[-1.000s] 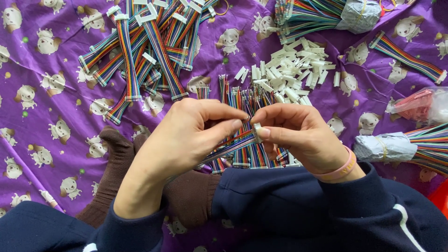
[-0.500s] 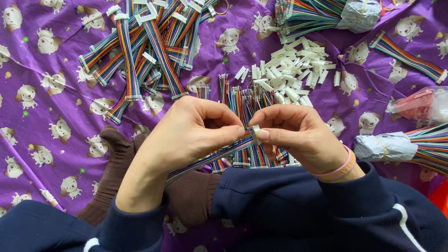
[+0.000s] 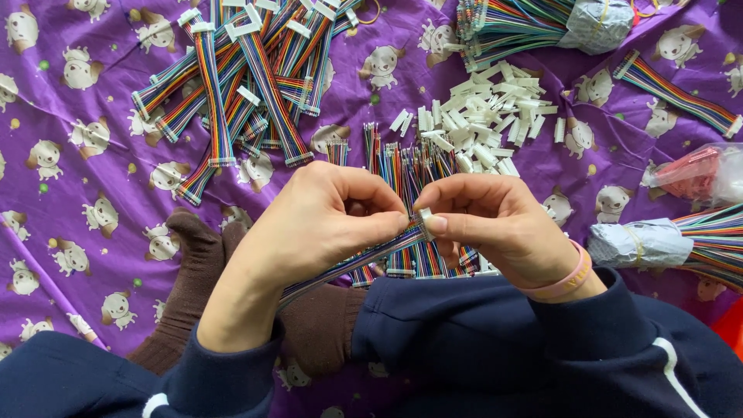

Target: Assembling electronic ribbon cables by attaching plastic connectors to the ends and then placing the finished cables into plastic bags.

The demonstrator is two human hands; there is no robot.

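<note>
My left hand [image 3: 325, 224] pinches the end of a rainbow ribbon cable [image 3: 348, 263], which trails down and left under my wrist. My right hand [image 3: 495, 224], with a pink band on its wrist, grips a small white plastic connector [image 3: 425, 222] against that cable end, thumb pressed on it. Both hands meet above a row of loose ribbon cables [image 3: 402, 166] lying on a purple patterned cloth [image 3: 85, 155]. Beyond my right hand lies a heap of white connectors [image 3: 495, 116].
A pile of ribbon cables fitted with white connectors [image 3: 240, 85] lies at the upper left. Wrapped cable bundles lie at the top right [image 3: 542, 23] and right edge [image 3: 673, 240]. A clear bag with red contents [image 3: 696, 174] sits at the right. My brown-socked feet [image 3: 193, 294] rest below.
The ribbon cable now stretches straighter from my left hand down to the left. Both hands stay pressed together at the same spot.
</note>
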